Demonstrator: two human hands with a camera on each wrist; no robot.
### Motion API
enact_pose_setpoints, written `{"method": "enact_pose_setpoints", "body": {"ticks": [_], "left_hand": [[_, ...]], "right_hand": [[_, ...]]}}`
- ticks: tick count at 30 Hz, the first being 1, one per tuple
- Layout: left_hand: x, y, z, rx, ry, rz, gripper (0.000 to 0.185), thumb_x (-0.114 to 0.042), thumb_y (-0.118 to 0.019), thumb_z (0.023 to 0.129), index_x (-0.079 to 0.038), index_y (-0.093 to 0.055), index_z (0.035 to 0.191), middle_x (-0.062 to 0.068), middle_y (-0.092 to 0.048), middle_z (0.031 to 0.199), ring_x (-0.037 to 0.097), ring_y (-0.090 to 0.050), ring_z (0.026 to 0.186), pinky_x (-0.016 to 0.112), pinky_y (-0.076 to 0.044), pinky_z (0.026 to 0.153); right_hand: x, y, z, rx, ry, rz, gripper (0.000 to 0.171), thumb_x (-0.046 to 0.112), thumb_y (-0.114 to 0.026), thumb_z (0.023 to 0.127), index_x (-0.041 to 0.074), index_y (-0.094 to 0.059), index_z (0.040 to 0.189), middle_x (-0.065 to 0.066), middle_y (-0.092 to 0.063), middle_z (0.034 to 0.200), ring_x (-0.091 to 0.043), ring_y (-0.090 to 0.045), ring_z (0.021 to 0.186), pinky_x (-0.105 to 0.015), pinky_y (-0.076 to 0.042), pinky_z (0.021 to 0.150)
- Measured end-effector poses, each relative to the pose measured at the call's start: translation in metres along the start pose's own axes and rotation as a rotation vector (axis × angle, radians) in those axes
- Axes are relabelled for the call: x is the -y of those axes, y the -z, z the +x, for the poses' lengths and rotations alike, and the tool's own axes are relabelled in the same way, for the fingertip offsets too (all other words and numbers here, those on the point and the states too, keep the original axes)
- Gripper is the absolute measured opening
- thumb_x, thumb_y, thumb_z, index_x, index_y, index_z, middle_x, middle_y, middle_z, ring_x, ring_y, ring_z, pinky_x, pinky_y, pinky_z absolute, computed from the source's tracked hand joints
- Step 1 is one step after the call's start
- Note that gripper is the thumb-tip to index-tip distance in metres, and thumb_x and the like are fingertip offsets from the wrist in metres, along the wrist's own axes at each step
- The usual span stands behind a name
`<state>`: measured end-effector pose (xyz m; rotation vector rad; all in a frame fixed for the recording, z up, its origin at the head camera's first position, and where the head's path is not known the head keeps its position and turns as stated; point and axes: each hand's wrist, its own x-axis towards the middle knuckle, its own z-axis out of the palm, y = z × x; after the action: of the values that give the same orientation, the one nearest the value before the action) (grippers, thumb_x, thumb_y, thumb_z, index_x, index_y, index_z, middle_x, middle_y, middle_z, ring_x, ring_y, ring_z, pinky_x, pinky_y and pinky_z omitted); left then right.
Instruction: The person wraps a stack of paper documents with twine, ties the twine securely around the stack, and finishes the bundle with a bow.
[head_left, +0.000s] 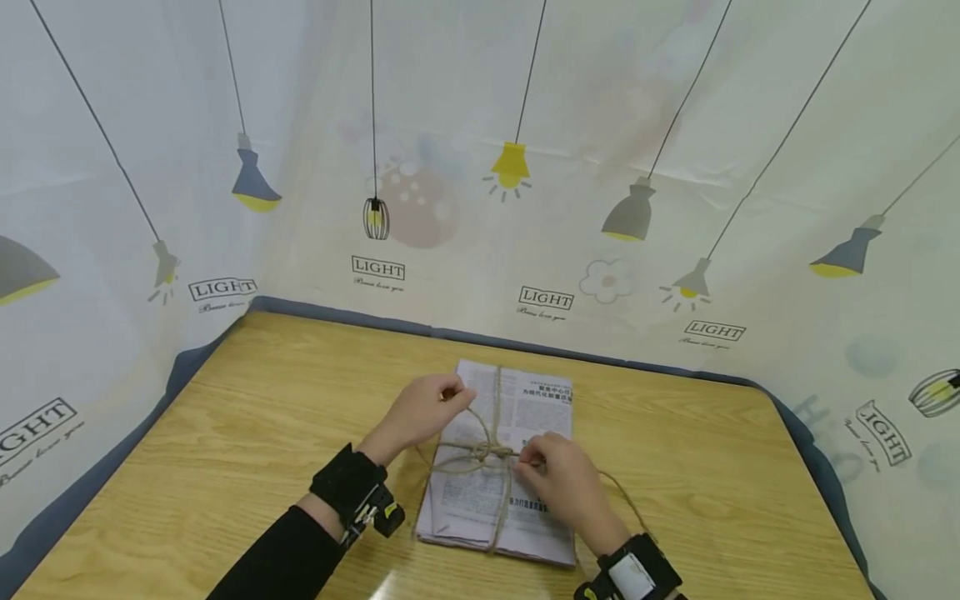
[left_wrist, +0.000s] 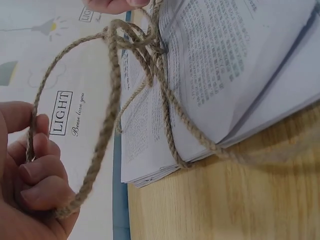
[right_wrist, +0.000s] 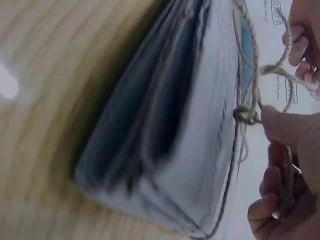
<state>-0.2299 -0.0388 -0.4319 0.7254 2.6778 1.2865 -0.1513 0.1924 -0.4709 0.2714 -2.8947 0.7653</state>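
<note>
A folded stack of newspapers point(head_left: 468, 504) lies on the table, with brown twine point(head_left: 498, 404) crossing it lengthwise and sideways. Near the middle of the top sheet, loops gather at a loose knot point(head_left: 487, 451). My left hand point(head_left: 423, 408) is raised over the stack's left edge, its curled fingers gripping a length of twine point(left_wrist: 107, 130) that runs up to the knot in the left wrist view. Just right of the knot, my right hand point(head_left: 562, 479) pinches twine between thumb and fingers. In the right wrist view, a strand point(right_wrist: 287, 167) also passes through that hand's curled fingers.
The wooden table point(head_left: 262, 417) extends around the stack. A loose twine end point(head_left: 626, 496) trails beside the right forearm. Behind the table hangs a pale curtain point(head_left: 450, 108) printed with lamps. Each wrist wears a black strap point(head_left: 348, 483) with a small camera.
</note>
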Motion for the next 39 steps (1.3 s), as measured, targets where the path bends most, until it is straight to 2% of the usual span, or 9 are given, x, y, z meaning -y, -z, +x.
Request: {"method": "enact_pose_setpoints", "body": {"ticks": [4, 7, 12, 17, 24, 29, 34, 37, 39], "left_hand": [[0.002, -0.003, 0.001, -0.028, 0.021, 0.077, 0.019, -0.026, -0.055, 0.099, -0.014, -0.067, 0.091, -0.003, -0.057, 0.074, 0.011, -0.042, 0.060, 0.028, -0.036, 0.064], [0.002, -0.005, 0.002, -0.010, 0.028, 0.122, 0.017, -0.022, -0.055, 0.097, -0.014, -0.070, 0.097, -0.004, -0.062, 0.080, 0.011, -0.048, 0.064, 0.028, -0.040, 0.066], [-0.002, -0.008, 0.002, 0.110, 0.045, 0.097, 0.021, -0.013, -0.052, 0.095, -0.013, -0.072, 0.098, 0.001, -0.066, 0.093, 0.012, -0.045, 0.065, 0.030, -0.039, 0.068], [-0.003, -0.017, 0.007, 0.217, 0.019, 0.103, 0.023, -0.010, -0.053, 0.093, -0.011, -0.075, 0.097, 0.001, -0.070, 0.091, 0.011, -0.042, 0.060, 0.026, -0.036, 0.060], [-0.006, -0.028, 0.012, 0.277, 0.000, 0.086, 0.017, -0.017, -0.061, 0.094, -0.013, -0.077, 0.089, -0.004, -0.065, 0.075, 0.009, -0.050, 0.063, 0.023, -0.038, 0.059], [-0.009, -0.031, 0.012, 0.305, -0.023, 0.098, 0.012, -0.012, -0.065, 0.088, -0.013, -0.077, 0.091, -0.003, -0.066, 0.075, 0.009, -0.050, 0.062, 0.023, -0.039, 0.058], [-0.009, -0.037, 0.012, 0.319, 0.002, 0.141, 0.011, -0.013, -0.067, 0.087, -0.014, -0.076, 0.093, -0.001, -0.068, 0.079, 0.011, -0.054, 0.065, 0.025, -0.041, 0.060], [-0.009, -0.038, 0.012, 0.311, 0.012, 0.142, 0.008, -0.014, -0.065, 0.088, -0.014, -0.074, 0.087, -0.001, -0.067, 0.079, 0.012, -0.054, 0.066, 0.026, -0.041, 0.061], [-0.009, -0.039, 0.013, 0.304, 0.012, 0.134, 0.011, -0.014, -0.063, 0.090, -0.014, -0.071, 0.082, -0.002, -0.063, 0.075, 0.011, -0.051, 0.063, 0.025, -0.039, 0.058]], "right_hand": [[0.003, -0.008, 0.000, -0.089, 0.034, -0.057, 0.017, 0.029, -0.079, 0.081, 0.023, -0.064, 0.078, 0.013, -0.056, 0.077, 0.000, -0.048, 0.066, -0.019, -0.042, 0.060], [0.004, -0.013, 0.000, -0.143, 0.041, -0.089, 0.018, 0.033, -0.078, 0.082, 0.024, -0.063, 0.081, 0.013, -0.055, 0.078, -0.001, -0.046, 0.066, -0.020, -0.040, 0.059], [0.005, -0.021, 0.002, -0.193, 0.060, -0.109, 0.020, 0.034, -0.075, 0.085, 0.023, -0.059, 0.084, 0.010, -0.055, 0.079, -0.002, -0.047, 0.066, -0.020, -0.040, 0.059], [0.005, -0.026, 0.006, -0.231, 0.060, -0.122, 0.022, 0.034, -0.074, 0.086, 0.022, -0.057, 0.085, 0.010, -0.056, 0.078, -0.002, -0.049, 0.066, -0.020, -0.041, 0.059], [0.006, -0.028, 0.010, -0.244, 0.050, -0.104, 0.021, 0.032, -0.073, 0.088, 0.020, -0.056, 0.084, 0.010, -0.051, 0.072, -0.001, -0.043, 0.060, -0.018, -0.035, 0.054], [0.006, -0.029, 0.011, -0.249, 0.027, -0.070, 0.024, 0.035, -0.074, 0.086, 0.021, -0.055, 0.081, 0.011, -0.049, 0.070, -0.001, -0.042, 0.060, -0.017, -0.033, 0.054], [0.004, -0.031, 0.012, -0.239, 0.003, -0.034, 0.024, 0.038, -0.073, 0.086, 0.022, -0.056, 0.080, 0.011, -0.050, 0.070, -0.002, -0.042, 0.060, -0.018, -0.033, 0.056], [0.004, -0.030, 0.012, -0.227, 0.012, -0.003, 0.020, 0.036, -0.073, 0.086, 0.022, -0.060, 0.083, 0.010, -0.055, 0.074, -0.003, -0.048, 0.064, -0.021, -0.038, 0.061], [0.004, -0.029, 0.012, -0.259, 0.045, 0.001, 0.016, 0.031, -0.075, 0.086, 0.020, -0.063, 0.087, 0.007, -0.060, 0.080, -0.007, -0.054, 0.071, -0.026, -0.041, 0.069]]}}
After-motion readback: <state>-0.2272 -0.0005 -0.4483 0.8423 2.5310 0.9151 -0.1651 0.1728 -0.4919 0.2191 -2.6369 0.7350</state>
